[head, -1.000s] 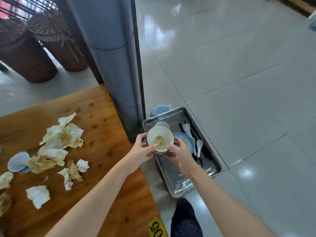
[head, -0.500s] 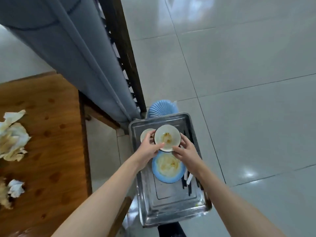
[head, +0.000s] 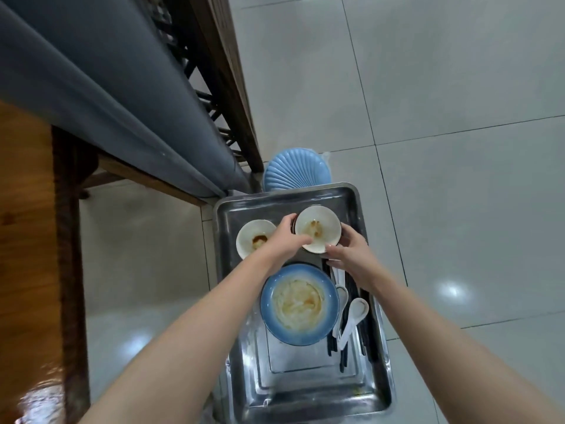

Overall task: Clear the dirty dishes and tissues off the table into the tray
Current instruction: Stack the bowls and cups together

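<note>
Head view: the bowl (head: 318,229), white with a brown smear of leftovers inside, is held level over the far end of the tray (head: 223,215). Whether its base already touches the metal cannot be told. Both hands clasp it. The left hand (head: 282,241) curls round its left side with the thumb lying along the near rim. The right hand (head: 347,255) cups the right side, its thumb tip at the near edge. A two-sided hold like this likely keeps the bowl flat so the residue stays in. A dark edge shows under the bowl's left side, perhaps another dish stacked beneath, which would also explain using two hands.

Just left of the grip sits a second bowl (head: 255,238), also stained. The spot under the grip looks chosen to sit beside it. Nearer the person than the grip lies a blue plate (head: 299,304). To its right, below the right wrist, spoons (head: 356,313) and dark chopsticks (head: 365,335) lie along the tray's side. That keeps long items out of the bowls' way. Beyond the grip, outside the tray, stands a ribbed blue dish (head: 296,172). Far left of the grip is the table (head: 24,240).
</note>
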Demonstrator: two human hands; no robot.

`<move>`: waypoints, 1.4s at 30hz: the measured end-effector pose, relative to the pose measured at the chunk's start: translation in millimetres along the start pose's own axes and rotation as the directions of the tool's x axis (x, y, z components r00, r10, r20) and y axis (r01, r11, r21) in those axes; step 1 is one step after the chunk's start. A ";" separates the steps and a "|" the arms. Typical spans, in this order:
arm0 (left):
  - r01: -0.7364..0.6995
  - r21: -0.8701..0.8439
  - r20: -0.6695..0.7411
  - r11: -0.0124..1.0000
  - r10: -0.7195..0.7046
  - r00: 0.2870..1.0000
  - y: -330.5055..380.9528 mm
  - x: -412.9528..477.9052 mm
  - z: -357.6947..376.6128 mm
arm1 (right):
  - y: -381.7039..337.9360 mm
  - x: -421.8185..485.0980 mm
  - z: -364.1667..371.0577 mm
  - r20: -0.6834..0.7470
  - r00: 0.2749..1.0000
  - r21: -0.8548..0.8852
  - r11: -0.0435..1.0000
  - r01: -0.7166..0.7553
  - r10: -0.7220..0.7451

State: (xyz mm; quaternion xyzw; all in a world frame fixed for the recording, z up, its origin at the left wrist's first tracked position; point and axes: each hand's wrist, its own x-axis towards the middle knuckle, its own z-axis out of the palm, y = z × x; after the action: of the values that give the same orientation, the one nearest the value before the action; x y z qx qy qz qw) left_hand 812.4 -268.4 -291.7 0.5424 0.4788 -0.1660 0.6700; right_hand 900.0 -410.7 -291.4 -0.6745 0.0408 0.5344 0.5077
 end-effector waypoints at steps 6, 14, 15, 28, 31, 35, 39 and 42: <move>0.043 0.180 -0.023 0.983 -0.039 0.999 0.2 11.4 1.0 | 14.2 16.9 4.5 -0.001 1.000 -0.062 0.998 -0.030 0.030; 0.093 0.208 0.014 0.974 -0.098 0.995 -2.2 5.0 4.6 | 14.2 17.7 5.2 -0.116 0.993 -0.240 0.971 -0.009 -0.019; 0.085 0.209 0.012 0.974 -0.089 0.996 -2.2 2.3 4.5 | 12.7 16.3 4.8 -0.132 0.991 -0.268 0.963 -0.011 -0.025; -0.031 0.142 0.006 0.989 0.031 1.000 14.7 -104.8 -31.4 | -20.2 -74.8 18.4 -0.222 0.959 -0.296 0.949 0.105 -0.175; -0.061 0.113 -0.002 0.992 0.062 0.998 17.6 -143.1 -47.1 | -30.4 -112.0 32.7 -0.203 0.957 -0.272 0.951 0.150 -0.209; -0.117 0.071 -0.030 0.991 0.120 0.992 13.6 -199.5 -68.3 | -36.7 -163.9 63.9 -0.200 0.946 -0.254 0.946 0.203 -0.257; -0.179 0.042 -0.028 0.983 0.180 0.983 -0.9 -258.2 -92.0 | -34.1 -221.3 108.8 -0.188 0.931 -0.259 0.930 0.260 -0.313; -0.236 0.021 -0.021 0.971 0.237 0.971 -20.1 -304.1 -115.5 | -26.5 -265.9 147.3 -0.208 0.908 -0.243 0.918 0.312 -0.363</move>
State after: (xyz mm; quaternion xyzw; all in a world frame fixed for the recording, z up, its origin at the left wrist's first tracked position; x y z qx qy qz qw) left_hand 596.3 -263.6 -47.7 0.6035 0.4169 -0.0831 0.6746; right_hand 702.6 -420.3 -58.9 -0.7815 -0.0690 0.3505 0.5115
